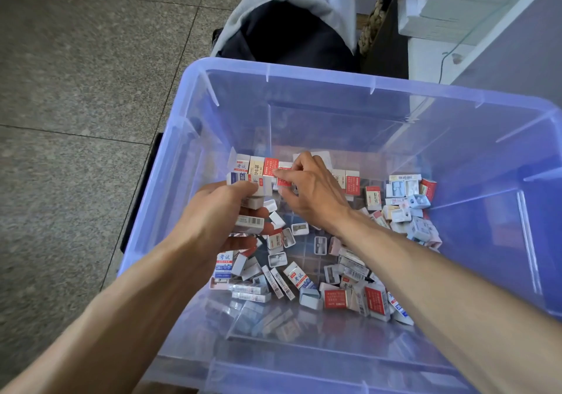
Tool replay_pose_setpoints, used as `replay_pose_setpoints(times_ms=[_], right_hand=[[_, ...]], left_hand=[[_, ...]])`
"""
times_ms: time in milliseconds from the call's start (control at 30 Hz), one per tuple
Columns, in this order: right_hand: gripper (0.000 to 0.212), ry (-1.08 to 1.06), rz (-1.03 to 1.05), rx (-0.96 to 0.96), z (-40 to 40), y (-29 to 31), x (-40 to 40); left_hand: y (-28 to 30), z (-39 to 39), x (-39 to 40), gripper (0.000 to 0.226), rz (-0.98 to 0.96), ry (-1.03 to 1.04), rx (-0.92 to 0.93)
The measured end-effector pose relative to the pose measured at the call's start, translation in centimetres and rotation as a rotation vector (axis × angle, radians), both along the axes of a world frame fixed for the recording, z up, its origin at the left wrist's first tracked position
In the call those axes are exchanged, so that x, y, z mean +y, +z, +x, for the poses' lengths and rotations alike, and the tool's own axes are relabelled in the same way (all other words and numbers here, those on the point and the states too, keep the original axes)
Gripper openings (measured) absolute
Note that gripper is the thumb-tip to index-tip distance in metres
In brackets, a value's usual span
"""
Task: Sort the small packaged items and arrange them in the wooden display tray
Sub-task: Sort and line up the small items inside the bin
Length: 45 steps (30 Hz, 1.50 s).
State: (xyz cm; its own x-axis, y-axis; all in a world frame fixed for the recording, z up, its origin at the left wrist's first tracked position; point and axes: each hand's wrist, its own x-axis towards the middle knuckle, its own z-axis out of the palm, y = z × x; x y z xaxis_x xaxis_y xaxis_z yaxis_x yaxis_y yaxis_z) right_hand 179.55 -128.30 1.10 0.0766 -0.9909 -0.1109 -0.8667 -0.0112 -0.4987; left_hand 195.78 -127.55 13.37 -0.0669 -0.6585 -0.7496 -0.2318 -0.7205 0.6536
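**Both hands deep in the clear bin of small boxes**

Head view: a large translucent bluish plastic bin (304, 83) with ribbed walls and a rolled rim fills most of the frame, standing on a speckled grey tiled floor (76, 74). Small packaged items (304, 275), flat rectangular cardboard boxes printed in white, red and blue, lie scattered over the bin's floor, thickest along its near edge and toward its right wall. Among them are small clear blister packs (418, 202) clustered near the right wall.

The left hand (219, 220) sits near the bin's left wall, its grip curled round a stack of several boxes (251, 208), a barcoded one showing between the fingers. The right hand (310, 190) is just beside it, its thumb and forefinger pinching a red-and-white box (284, 177). A row of upright boxes (255, 165) stands against the far-left part of the bin floor, touching the pinched one. Both bare forearms cross the bin's near rim and hide part of the pile.

Beyond the far rim rests a dark bag with a grey fabric edge (289, 28). At the upper right is a pale cabinet (501, 44) with a glass sheet above it.
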Motion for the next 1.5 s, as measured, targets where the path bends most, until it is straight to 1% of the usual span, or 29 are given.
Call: replay_pose_setpoints(times_ms=[133,233,333,433,467,500,567,600,633,700,767,800,833,900,933,1000,1067,1100,1133,1200,1267,1367,1400,1433,1467,1500], right_hand=[[0.038,0.032,0.039,-0.018,-0.2,0.0,-0.1],[0.039,0.015,0.096,-0.134,-0.9,0.4,-0.2],[0.038,-0.109,0.120,-0.247,-1.7,1.5,0.5],[0.025,-0.274,0.073,-0.327,-1.8,2.9,1.4],[0.019,-0.314,0.098,-0.387,-1.8,3.5,1.8],[0.014,-0.333,0.155,-0.500,-1.9,4.3,2.2],[0.015,-0.312,0.303,-0.761,-1.9,6.0,3.1],[0.013,-0.277,0.337,-0.822,-1.9,6.6,3.5],[0.010,-0.245,0.337,-0.842,-1.9,7.0,3.8],[0.005,-0.204,0.304,-0.842,-1.8,7.3,4.2],[0.004,-0.189,0.290,-0.809,-2.0,7.1,4.3],[0.005,-0.198,0.296,-0.798,-2.2,6.8,4.3],[0.006,-0.230,0.322,-0.802,-2.5,6.7,4.4],[0.007,-0.384,0.413,-0.800,-3.6,5.9,4.3],[0.005,-0.490,0.458,-0.762,-4.2,5.2,4.2],[0.005,-0.699,0.494,-0.645,-5.3,3.6,3.8],[0.012,-0.817,0.458,-0.611,-5.9,2.4,2.8],[0.014,-0.827,0.440,-0.592,-5.8,2.1,2.2],[0.014,-0.811,0.431,-0.556,-5.6,1.8,1.5],[0.013,-0.762,0.427,-0.489,-4.9,1.4,0.4],[0.016,-0.702,0.407,-0.415,-4.2,0.8,-0.5],[0.031,-0.577,0.394,-0.136,-3.9,0.6,-1.0],[0.035,-0.558,0.384,-0.073,-3.9,0.9,-0.8],[0.036,-0.550,0.371,-0.055,-4.0,1.3,-0.5],[0.034,-0.541,0.360,-0.104,-4.0,1.9,-0.1],[0.029,-0.528,0.361,-0.229,-4.0,2.6,0.5]], left_hand=[[0.0,-0.1,0.0,0.017,0.009,-0.020,0.004],[-0.2,-0.1,0.1,0.017,0.017,-0.078,-0.001],[-0.5,0.0,0.3,0.017,0.005,-0.189,-0.016],[-0.5,-0.2,0.3,0.016,-0.036,-0.318,-0.060],[-0.4,-0.3,0.3,0.015,-0.053,-0.365,-0.081],[-0.4,-0.5,0.3,0.015,-0.062,-0.400,-0.096],[-0.3,-1.0,0.3,0.013,-0.062,-0.439,-0.113],[-0.3,-1.2,0.4,0.013,-0.061,-0.454,-0.117],[-0.3,-1.3,0.4,0.013,-0.062,-0.469,-0.121],[-0.4,-1.6,0.5,0.013,-0.062,-0.488,-0.134],[-0.5,-1.7,0.6,0.010,-0.059,-0.496,-0.148],[-0.6,-1.7,0.6,0.012,-0.062,-0.491,-0.154],[-0.7,-1.7,0.6,0.018,-0.065,-0.478,-0.163],[-0.8,-1.8,0.5,0.036,-0.068,-0.453,-0.205],[-0.8,-1.8,0.4,0.039,-0.069,-0.448,-0.228],[-0.9,-1.9,0.3,0.029,-0.072,-0.472,-0.247],[-1.0,-1.9,0.2,0.012,-0.079,-0.501,-0.250],[-1.1,-1.8,0.1,0.006,-0.078,-0.496,-0.246],[-1.2,-1.8,0.0,0.006,-0.071,-0.484,-0.235],[-1.4,-1.8,-0.1,0.014,-0.041,-0.458,-0.195],[-1.5,-1.7,-0.3,0.014,-0.019,-0.448,-0.165],[-1.5,-1.8,-0.5,0.010,0.015,-0.419,-0.106],[-1.5,-1.8,-0.5,0.008,0.030,-0.405,-0.089],[-1.5,-1.9,-0.6,0.008,0.038,-0.393,-0.077],[-1.6,-2.0,-0.7,0.008,0.041,-0.384,-0.069],[-1.6,-2.1,-0.7,0.009,0.043,-0.374,-0.062]])
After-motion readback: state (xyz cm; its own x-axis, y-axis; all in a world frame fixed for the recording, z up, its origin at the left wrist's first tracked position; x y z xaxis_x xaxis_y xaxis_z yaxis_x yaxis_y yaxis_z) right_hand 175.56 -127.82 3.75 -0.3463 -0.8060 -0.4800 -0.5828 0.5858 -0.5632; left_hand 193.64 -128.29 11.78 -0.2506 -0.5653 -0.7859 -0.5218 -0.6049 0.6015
